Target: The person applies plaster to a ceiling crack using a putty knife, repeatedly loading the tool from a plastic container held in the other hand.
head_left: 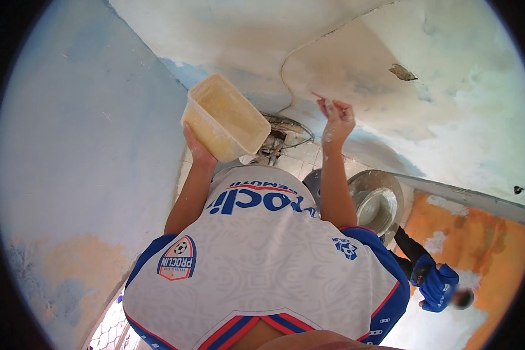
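My left hand [199,146] grips a pale yellowish rectangular plastic tub [230,134] by its side and underside. The tub is tilted so that its inside shows, with a whitish residue on the walls. To the right, my right hand [337,121] is raised in front of the patchy wall [356,64]. Its fingers are closed in a pinch. A thin reddish sliver sticks out at the fingertips, too small to tell whether it is a tool's edge or a finger. White specks mark my right wrist.
A blue-tinted wall [87,134] rises on the left. The facing wall has a crack-like line and a flaked hole [402,72]. A wire-ringed object [280,137] lies on the tiled floor. Splattered buckets [380,207] stand by my right arm. Farther right is another person [431,284] in blue.
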Demonstrator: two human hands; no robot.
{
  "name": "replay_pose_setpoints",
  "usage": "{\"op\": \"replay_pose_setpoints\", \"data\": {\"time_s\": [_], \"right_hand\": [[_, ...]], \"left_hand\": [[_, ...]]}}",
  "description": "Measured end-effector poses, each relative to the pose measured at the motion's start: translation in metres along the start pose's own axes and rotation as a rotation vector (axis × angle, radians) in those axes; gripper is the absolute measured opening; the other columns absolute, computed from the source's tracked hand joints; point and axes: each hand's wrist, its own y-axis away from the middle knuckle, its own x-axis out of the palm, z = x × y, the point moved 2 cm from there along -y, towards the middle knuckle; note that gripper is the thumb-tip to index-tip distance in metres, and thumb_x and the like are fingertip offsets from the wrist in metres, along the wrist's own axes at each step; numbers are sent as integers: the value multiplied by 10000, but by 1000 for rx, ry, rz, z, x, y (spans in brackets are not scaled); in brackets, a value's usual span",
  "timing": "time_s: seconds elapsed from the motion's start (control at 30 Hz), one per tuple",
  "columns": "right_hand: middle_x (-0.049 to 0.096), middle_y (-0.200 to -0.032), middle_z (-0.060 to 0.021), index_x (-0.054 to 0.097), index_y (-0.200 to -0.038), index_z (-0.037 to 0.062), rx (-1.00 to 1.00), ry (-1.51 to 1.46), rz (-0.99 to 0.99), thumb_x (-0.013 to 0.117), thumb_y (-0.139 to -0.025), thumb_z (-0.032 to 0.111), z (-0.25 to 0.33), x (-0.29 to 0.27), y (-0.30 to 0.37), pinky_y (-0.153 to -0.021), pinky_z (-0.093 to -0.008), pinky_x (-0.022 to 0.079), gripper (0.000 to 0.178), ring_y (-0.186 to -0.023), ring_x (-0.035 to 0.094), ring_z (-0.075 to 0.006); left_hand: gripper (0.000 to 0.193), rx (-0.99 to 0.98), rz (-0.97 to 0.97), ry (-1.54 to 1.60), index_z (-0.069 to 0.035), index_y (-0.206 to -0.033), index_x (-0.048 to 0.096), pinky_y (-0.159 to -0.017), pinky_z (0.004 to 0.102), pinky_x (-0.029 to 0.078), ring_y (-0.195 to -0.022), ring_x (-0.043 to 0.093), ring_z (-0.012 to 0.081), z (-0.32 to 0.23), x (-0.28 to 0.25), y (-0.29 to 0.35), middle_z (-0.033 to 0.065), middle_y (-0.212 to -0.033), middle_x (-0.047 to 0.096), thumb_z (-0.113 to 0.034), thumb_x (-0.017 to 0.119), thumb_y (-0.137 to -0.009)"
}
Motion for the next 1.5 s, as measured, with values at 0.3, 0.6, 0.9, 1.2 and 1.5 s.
{"op": "replay_pose_setpoints", "data": {"time_s": [0.3,0.6,0.9,1.2,1.5], "right_hand": [[674,-954,-166,550,-918,-26,-88,-51,-129,672,-925,-15,25,35,-35,-823,-342,628,122,-813,704,-233],[680,-856,-164,524,-903,-11,56,19,-166,654,-924,-30,-48,-1,-24,-777,-332,635,133,-793,711,-241],[663,-916,-177,512,-851,-2,25,-71,-154,662,-887,-58,40,30,0,-724,-352,650,164,-742,699,-256],[652,-853,-169,497,-911,-21,100,44,-232,664,-902,-10,-22,22,-52,-700,-350,644,167,-703,692,-237],[665,-833,-181,517,-912,-53,35,36,-212,648,-910,-36,56,38,-16,-702,-334,651,132,-739,713,-248]], "left_hand": [[726,10,30,-35,-148,-1519,366,-1114,461,421,-1353,474,304,-6,-8,2,102,-1499,466,-658,302,-1006],[714,15,-57,-32,-148,-1517,369,-1109,462,426,-1342,487,305,-15,1,11,104,-1491,475,-646,283,-1012],[716,43,-116,-37,-150,-1512,376,-1106,464,427,-1343,483,305,-22,-14,12,101,-1487,477,-651,277,-1010],[723,35,24,23,-160,-1519,366,-1106,468,427,-1344,480,304,-19,-18,21,101,-1486,475,-661,316,-1000],[737,10,-91,-61,-160,-1530,345,-1109,464,424,-1353,470,310,-31,-5,25,100,-1510,447,-666,317,-995]]}}
